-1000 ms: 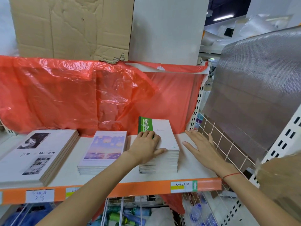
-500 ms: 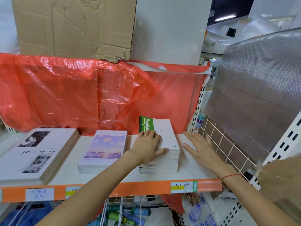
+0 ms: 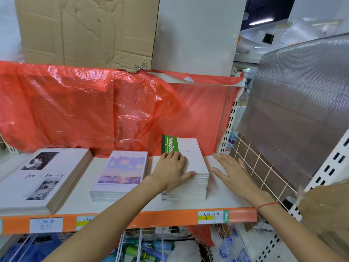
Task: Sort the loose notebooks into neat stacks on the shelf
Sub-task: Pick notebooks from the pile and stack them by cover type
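Through the head camera we face a white shelf [image 3: 222,201] with an orange front edge, red plastic sheeting [image 3: 79,110] hanging behind it and cardboard [image 3: 85,29] above. Near the shelf's right end our left hand [image 3: 171,172] rests flat, fingers relaxed, on the green-and-white notebook stack [image 3: 190,163], gripping nothing, while our right hand [image 3: 231,172] lies open-palmed on the bare shelf just beside that stack. A pastel-covered stack [image 3: 120,173] sits mid-shelf, and a black-and-white photo-covered stack [image 3: 41,178] toward the left end.
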`<state>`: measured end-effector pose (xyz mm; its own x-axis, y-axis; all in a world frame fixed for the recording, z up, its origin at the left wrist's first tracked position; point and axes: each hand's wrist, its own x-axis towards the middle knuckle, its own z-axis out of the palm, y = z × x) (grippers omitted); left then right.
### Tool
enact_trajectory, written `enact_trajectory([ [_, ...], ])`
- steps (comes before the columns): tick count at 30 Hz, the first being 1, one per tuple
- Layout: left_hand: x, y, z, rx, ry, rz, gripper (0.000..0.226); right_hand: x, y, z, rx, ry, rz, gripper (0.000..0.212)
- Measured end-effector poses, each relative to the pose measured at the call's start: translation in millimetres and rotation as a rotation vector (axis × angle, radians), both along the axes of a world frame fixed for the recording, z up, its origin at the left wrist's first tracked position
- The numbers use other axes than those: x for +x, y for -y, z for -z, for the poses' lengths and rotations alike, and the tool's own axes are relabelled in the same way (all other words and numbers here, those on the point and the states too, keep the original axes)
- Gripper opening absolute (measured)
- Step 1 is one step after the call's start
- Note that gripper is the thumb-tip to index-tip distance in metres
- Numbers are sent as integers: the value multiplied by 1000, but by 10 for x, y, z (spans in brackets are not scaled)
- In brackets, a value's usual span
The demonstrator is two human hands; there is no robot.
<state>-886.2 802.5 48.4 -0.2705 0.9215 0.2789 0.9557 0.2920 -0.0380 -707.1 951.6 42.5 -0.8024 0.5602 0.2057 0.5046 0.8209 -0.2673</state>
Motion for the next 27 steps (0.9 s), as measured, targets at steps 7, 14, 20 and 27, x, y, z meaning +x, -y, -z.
enact_trajectory([
  [7,-5,3,-5,6,9,14,63,5,65,-25,-14,-61,-43,59],
  [14,-98,164,-121,189,85,13,69,-122,220,-159,-7,-211,-57,49],
  [20,-610,904,-92,280,73,-148,52,-675,613,-332,50,-289,-131,41],
  [27,-1116,2338,102,275,8,-399,41,-1630,1807,-413,53,-273,-416,42],
])
